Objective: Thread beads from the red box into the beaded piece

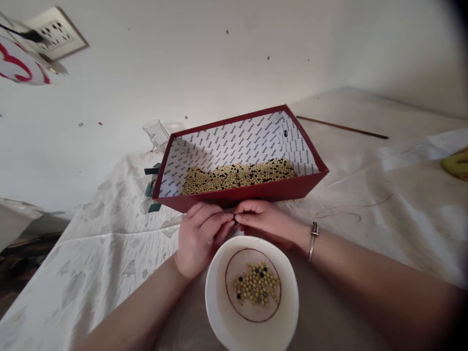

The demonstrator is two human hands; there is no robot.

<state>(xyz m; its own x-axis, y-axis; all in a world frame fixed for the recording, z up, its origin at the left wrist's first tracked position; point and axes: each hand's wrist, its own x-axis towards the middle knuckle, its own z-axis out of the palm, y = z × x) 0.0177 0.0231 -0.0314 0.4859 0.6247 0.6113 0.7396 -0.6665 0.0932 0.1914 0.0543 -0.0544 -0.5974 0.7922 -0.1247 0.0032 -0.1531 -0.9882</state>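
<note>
My left hand (201,234) and my right hand (261,222) meet between the red box and the white bowl, their fingertips pinched together. A tiny dark bead (235,219) shows between the fingertips of both hands; whether a thread runs through it I cannot tell. Just behind the hands stands the red box (241,189), lined with printed white paper. Many pale yellow and black beads (237,176) cover its bottom. Closest to me is the white bowl (215,297), with a loose cluster of similar beads (258,285) inside a thin brown ring.
A clear glass (156,134) and a dark green object (151,190) are left of the box. Behind it on the right lies a thin brown stick (341,127). A fine thread (340,214) rests on the pale tablecloth (120,263). A yellowish item (457,165) is at the right edge.
</note>
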